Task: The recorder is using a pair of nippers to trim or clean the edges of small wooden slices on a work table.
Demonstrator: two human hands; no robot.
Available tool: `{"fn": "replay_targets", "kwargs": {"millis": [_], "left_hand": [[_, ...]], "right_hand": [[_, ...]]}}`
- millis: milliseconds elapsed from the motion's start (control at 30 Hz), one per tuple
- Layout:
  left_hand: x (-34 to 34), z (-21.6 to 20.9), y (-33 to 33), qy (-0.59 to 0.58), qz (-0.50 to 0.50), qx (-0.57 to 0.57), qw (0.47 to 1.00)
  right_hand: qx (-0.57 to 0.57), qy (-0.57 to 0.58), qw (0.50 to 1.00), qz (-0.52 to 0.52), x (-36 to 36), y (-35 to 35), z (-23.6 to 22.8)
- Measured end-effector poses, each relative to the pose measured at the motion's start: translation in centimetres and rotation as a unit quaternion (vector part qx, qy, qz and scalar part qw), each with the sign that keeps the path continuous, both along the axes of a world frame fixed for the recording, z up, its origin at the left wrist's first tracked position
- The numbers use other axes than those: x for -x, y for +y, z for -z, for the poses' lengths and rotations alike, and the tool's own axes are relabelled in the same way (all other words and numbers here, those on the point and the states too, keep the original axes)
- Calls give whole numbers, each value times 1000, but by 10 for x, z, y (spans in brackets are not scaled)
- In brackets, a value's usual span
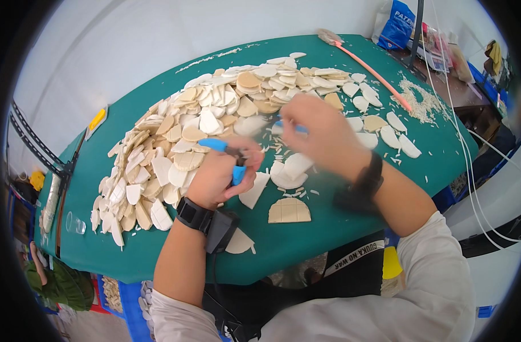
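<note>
My left hand (pixel 215 178) is closed around a blue-handled tool (pixel 213 144) that looks like pliers, near the middle of the table. Motion blurs my right hand (pixel 320 134), raised to the right of it with the fingers curled. A blurred blue thing (pixel 299 129) shows at its fingertips; its kind cannot be made out. Below the hands lie a cream half-round piece (pixel 289 211) scored with lines, and white flat pieces (pixel 287 175). Small pale sticks (pixel 278 149) are scattered between the hands. Another white piece (pixel 239 242) lies partly behind the dark box on my left wrist.
A big heap of cream and white flat pieces (pixel 175 137) covers the left and back of the green table (pixel 129 251). A pink-handled brush (pixel 380 77) lies at the back right beside a pile of small sticks (pixel 423 101). White cables (pixel 457 114) hang at the right; a clear cup (pixel 76 223) lies left.
</note>
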State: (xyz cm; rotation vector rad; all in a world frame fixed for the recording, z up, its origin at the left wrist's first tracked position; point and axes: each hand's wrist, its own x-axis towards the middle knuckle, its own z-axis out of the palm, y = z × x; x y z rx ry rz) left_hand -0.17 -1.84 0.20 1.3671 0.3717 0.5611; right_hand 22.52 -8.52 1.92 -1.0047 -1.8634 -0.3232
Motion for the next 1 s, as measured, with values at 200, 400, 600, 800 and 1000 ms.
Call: {"fn": "replay_targets", "kwargs": {"millis": [200,400,600,800,1000], "left_hand": [[5,-10,-1,-78,-42,59,994],[-1,-7,-5,-32,-85,-10,996],[-13,-3,-10,-35,-127,40,991],[-30,3,-10,26,-268,-163,949],[-29,-3,-12,38,-287,-156,944]], "right_hand": [[117,119,985,46,-22,2,-13],[145,10,988,-49,1,-3,4],[307,62,946,-82,8,-16,-11],[321,76,936,-124,16,-8,12],[404,193,874,-189,24,-12,2]]}}
